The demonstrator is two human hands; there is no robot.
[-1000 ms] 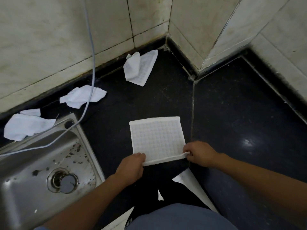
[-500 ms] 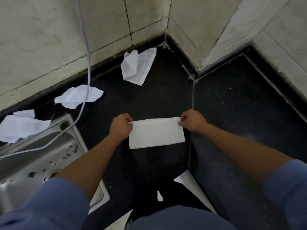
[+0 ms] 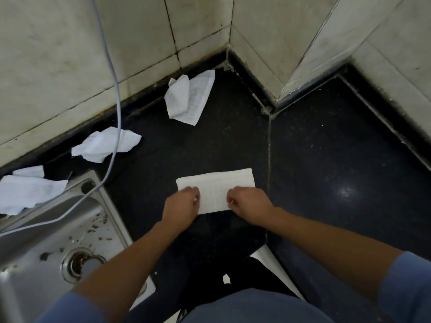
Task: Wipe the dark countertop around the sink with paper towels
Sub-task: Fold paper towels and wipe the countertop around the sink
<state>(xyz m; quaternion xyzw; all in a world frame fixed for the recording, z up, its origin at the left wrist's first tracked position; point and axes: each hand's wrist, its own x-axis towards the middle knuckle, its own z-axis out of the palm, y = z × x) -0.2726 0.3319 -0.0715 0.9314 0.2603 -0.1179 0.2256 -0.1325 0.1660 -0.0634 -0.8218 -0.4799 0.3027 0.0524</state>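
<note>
A white paper towel, folded in half into a flat strip, lies on the dark countertop right of the steel sink. My left hand rests on the towel's near left part, its fingers curled and pinching the paper. My right hand does the same on the near right part. Both hands cover the towel's near corners.
Used crumpled towels lie along the back wall: one near the corner, one further left, one at the sink's back rim. A grey cable hangs down into the sink. Tiled walls close off the back and right.
The towel went from an open square to folded in half, near edge carried over to the far edge. Both hands then came back to its near edge and moved closer together.
</note>
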